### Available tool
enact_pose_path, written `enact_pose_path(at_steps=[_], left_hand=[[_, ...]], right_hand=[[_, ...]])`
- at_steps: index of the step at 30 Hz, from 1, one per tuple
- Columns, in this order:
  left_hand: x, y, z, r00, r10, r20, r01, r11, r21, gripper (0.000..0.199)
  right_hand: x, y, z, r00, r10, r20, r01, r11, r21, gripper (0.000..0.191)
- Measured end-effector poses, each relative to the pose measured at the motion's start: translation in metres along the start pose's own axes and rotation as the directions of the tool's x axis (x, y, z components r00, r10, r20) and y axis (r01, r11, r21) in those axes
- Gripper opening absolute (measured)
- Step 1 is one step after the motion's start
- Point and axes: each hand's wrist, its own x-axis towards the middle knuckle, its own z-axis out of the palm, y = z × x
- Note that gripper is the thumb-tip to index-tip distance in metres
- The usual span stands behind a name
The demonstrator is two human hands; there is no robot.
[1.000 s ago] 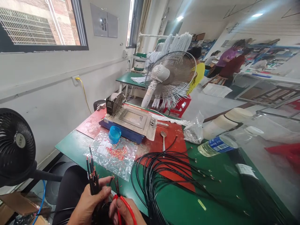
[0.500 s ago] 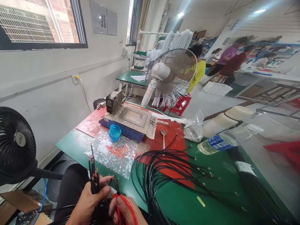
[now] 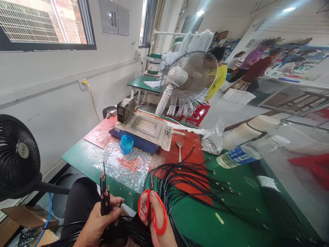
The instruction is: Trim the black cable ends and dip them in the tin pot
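Observation:
My left hand (image 3: 102, 219) is closed around a bunch of black cables (image 3: 105, 202), whose ends stand upright with reddish-copper wire tips. One cable end pokes out between its thumb and forefinger. To the right, my right hand (image 3: 156, 212) grips red-handled scissors (image 3: 160, 214), blades pointing up and away from me; the blades are apart from the held cables. Just beyond the scissors, a large bundle of black cables (image 3: 167, 192) lies over the table with stripped ends fanned to the right. More cable hangs across my lap.
A clear plastic bag (image 3: 133, 178) carries small red clippings (image 3: 129, 163) and a blue cup (image 3: 126, 144). Behind are a blue heating unit (image 3: 144, 128) and a spoon (image 3: 179, 149). A bottle (image 3: 238, 157) stands right; a black fan (image 3: 20, 154) stands left.
My right hand has moved right with the scissors, away from the cable end at my left fingers. The left hand still holds its cables, almost unmoved.

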Motion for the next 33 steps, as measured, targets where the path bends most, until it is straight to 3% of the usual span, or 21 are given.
enact_pose_path(at_steps=[4, 6, 12, 17, 24, 30, 33], left_hand=[[0.002, -0.005, -0.002, 0.999, -0.013, -0.029, 0.011, 0.998, -0.068, 0.053], [0.003, -0.005, -0.002, 1.000, -0.001, -0.016, 0.000, 0.999, -0.051, 0.052], [0.001, 0.007, 0.010, 0.980, 0.066, 0.189, -0.049, 0.994, -0.094, 0.042], [-0.005, 0.017, 0.012, 0.950, 0.086, 0.300, -0.051, 0.991, -0.123, 0.039], [-0.002, 0.011, 0.011, 0.952, 0.050, 0.301, 0.008, 0.982, -0.190, 0.038], [-0.008, 0.019, 0.012, 0.939, 0.047, 0.341, 0.037, 0.971, -0.235, 0.034], [-0.008, 0.019, 0.012, 0.935, 0.068, 0.348, 0.032, 0.962, -0.273, 0.031]], right_hand=[[0.004, -0.003, -0.005, 0.991, 0.069, 0.113, -0.038, 0.967, -0.253, 0.049], [0.006, 0.006, -0.004, 0.982, 0.118, 0.147, -0.072, 0.956, -0.285, 0.051], [0.010, 0.020, 0.009, 0.973, 0.194, 0.122, -0.176, 0.974, -0.143, 0.047], [0.011, 0.023, 0.008, 0.968, 0.215, 0.126, -0.203, 0.974, -0.102, 0.044], [0.011, 0.025, 0.008, 0.963, 0.247, 0.107, -0.240, 0.968, -0.076, 0.041], [0.008, 0.021, 0.012, 0.929, 0.300, 0.217, -0.290, 0.954, -0.079, 0.041], [0.007, 0.021, 0.013, 0.932, 0.307, 0.193, -0.304, 0.951, -0.047, 0.041]])
